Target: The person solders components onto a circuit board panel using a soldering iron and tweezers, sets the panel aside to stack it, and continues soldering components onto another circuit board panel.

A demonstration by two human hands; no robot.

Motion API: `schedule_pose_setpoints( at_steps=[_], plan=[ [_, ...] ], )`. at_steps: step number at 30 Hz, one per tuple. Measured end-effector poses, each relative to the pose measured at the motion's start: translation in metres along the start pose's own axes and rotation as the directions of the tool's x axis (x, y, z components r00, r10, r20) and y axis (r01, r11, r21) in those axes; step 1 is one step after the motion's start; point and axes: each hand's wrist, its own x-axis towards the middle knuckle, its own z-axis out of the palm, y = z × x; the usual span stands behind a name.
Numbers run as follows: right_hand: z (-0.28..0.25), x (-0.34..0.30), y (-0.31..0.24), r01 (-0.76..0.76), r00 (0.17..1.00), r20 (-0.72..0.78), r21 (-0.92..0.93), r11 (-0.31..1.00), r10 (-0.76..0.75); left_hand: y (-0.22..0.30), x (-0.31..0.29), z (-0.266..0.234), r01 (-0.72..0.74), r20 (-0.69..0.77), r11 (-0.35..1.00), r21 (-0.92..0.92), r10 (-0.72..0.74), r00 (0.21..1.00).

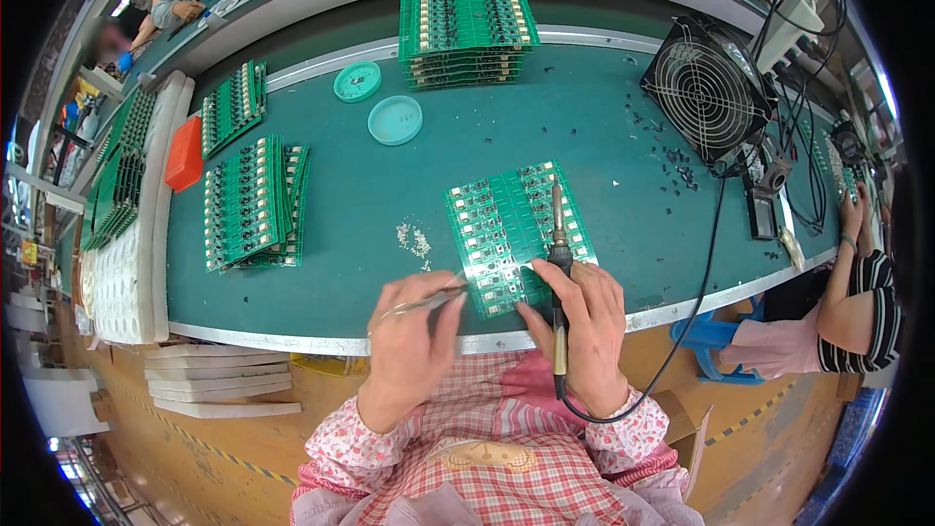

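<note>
A green circuit board panel [502,211] with rows of small parts lies at the table's front edge, before me. In my right hand [589,321] is a soldering iron [559,255], its tip pointing away from me over the board; the fingers rest at the board's near right part. My left hand [417,331] pinches metal tweezers [424,303] just off the board's near left corner. Tiny pale components [414,240] lie loose in a small heap left of the board. The iron's black cord [703,302] loops right across the table edge.
Stacked green boards [467,29] stand at the back, more [251,205] at the left beside a red box [184,154]. Two turquoise dishes [394,121] sit behind. A black fan [706,88], an iron stand [765,200] and scattered black parts [677,168] are at right. Another person's arm [847,234] is far right.
</note>
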Motion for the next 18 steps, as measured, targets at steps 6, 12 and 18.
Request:
schedule_pose_setpoints(
  at_steps=[6, 12, 18],
  plan=[
    [0.007, 0.007, 0.0, -0.02, 1.0, -0.022, 0.0, 1.0, 0.02, -0.019, -0.007, -0.01, 0.099, -0.091, 0.995, 0.005, -0.098, 0.991],
    [0.007, 0.002, 0.002, -0.006, 0.993, -0.115, 0.04, 0.999, 0.01, -0.023, -0.012, -0.007, 0.125, -0.104, 0.992, -0.005, -0.125, 0.987],
    [0.006, 0.001, 0.003, -0.005, 0.992, -0.127, 0.053, 0.999, 0.011, -0.025, -0.01, -0.003, 0.148, -0.113, 0.989, -0.002, -0.147, 0.983]
  ],
)
